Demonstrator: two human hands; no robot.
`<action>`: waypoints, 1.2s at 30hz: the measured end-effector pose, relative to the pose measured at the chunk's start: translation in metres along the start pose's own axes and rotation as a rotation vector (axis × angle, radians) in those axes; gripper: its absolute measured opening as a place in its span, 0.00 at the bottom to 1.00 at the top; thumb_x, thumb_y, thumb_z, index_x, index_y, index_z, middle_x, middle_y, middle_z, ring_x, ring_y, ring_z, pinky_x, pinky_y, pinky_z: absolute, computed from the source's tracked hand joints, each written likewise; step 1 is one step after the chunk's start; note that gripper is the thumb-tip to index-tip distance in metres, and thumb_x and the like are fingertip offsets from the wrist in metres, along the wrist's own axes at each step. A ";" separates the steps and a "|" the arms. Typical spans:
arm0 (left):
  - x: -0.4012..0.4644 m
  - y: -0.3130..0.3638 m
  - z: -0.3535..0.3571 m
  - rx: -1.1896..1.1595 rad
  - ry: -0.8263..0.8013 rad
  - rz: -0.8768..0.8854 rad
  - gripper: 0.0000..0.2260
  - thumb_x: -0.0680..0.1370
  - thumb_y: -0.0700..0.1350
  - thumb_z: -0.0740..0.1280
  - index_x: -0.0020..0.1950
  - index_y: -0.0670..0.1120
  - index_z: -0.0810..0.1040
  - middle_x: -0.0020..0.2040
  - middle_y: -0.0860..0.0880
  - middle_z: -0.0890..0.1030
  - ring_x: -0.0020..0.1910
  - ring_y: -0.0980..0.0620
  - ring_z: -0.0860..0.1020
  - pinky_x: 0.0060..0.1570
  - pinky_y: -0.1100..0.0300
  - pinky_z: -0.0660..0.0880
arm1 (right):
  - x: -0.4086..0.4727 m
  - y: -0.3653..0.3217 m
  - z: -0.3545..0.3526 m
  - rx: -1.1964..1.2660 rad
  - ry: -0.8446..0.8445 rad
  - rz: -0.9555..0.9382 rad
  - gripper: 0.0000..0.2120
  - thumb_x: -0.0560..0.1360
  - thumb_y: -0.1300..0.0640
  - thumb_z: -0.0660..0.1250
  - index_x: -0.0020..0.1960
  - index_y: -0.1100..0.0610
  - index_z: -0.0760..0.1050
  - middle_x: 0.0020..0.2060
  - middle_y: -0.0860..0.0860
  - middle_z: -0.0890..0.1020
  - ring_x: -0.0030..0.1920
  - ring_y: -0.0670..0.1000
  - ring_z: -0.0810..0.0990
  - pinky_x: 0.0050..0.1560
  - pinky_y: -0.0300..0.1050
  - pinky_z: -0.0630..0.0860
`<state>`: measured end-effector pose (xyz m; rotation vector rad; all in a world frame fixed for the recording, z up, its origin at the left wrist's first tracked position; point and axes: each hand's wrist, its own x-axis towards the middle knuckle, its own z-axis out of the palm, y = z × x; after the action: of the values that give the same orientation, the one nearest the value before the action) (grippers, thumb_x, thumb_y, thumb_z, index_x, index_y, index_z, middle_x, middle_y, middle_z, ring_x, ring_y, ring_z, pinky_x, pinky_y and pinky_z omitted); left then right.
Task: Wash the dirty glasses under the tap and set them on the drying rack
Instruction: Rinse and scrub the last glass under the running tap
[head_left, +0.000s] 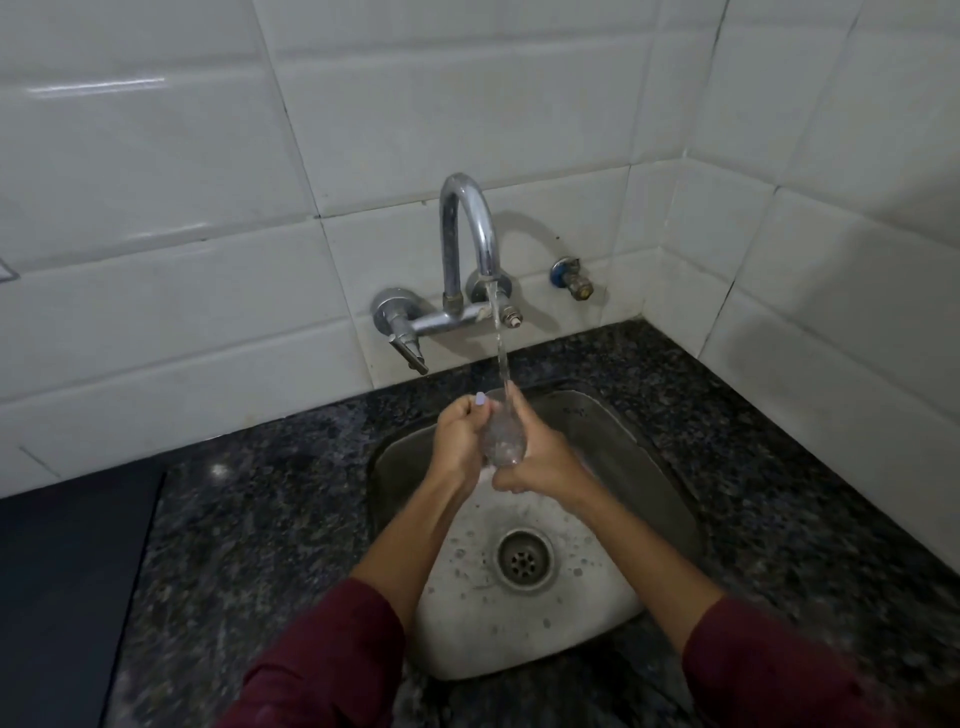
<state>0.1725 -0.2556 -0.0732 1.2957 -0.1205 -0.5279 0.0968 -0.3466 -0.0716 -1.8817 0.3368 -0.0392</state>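
Over the far half of the steel sink (649, 467), a clear glass (501, 441) held between both hands, directly under the running tap (470, 228). Left hand (460, 441) wrapped round the glass's left side, thumb with a pale-painted nail lying near the rim. Right hand (545, 460) curled round the right side and lower end, one finger reaching up along the wall toward the falling water (500, 343). Glass tilted slightly, rim far, base near; thin stream striking at the rim between the fingers. Both forearms stretched out from dark red sleeves (322, 670) at the near edge.

Sink basin wet and spotted with droplets, round drain (523, 558) near its middle. Speckled dark stone worktop (260, 519) all round the sink. Tap fixed to the white tiled wall (182, 208), lever handle (410, 353) hanging at its left, small valve (574, 278) to its right. Dark flat surface (62, 597) at the left edge, cannot tell what.
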 end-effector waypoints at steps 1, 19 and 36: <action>0.001 0.001 -0.002 -0.043 -0.030 0.015 0.12 0.82 0.40 0.57 0.40 0.42 0.74 0.37 0.44 0.78 0.36 0.49 0.77 0.42 0.54 0.75 | -0.001 -0.001 -0.003 0.234 -0.063 0.053 0.49 0.64 0.70 0.69 0.73 0.37 0.53 0.55 0.51 0.79 0.41 0.53 0.81 0.37 0.47 0.77; 0.007 0.013 -0.009 0.250 -0.236 0.017 0.11 0.82 0.39 0.59 0.42 0.41 0.76 0.41 0.44 0.79 0.40 0.50 0.77 0.40 0.59 0.75 | 0.003 0.007 -0.010 0.200 -0.079 0.115 0.50 0.61 0.68 0.71 0.71 0.35 0.54 0.57 0.56 0.78 0.43 0.56 0.82 0.39 0.51 0.80; -0.003 0.018 -0.036 0.805 -0.335 0.291 0.51 0.59 0.36 0.81 0.77 0.46 0.58 0.68 0.47 0.70 0.65 0.52 0.72 0.61 0.61 0.72 | 0.015 0.029 0.012 0.375 -0.002 -0.017 0.35 0.60 0.73 0.74 0.65 0.57 0.72 0.59 0.55 0.79 0.57 0.50 0.78 0.47 0.40 0.80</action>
<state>0.1889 -0.2197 -0.0663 1.9142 -0.8574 -0.4523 0.1070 -0.3482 -0.1048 -1.5131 0.2896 -0.1049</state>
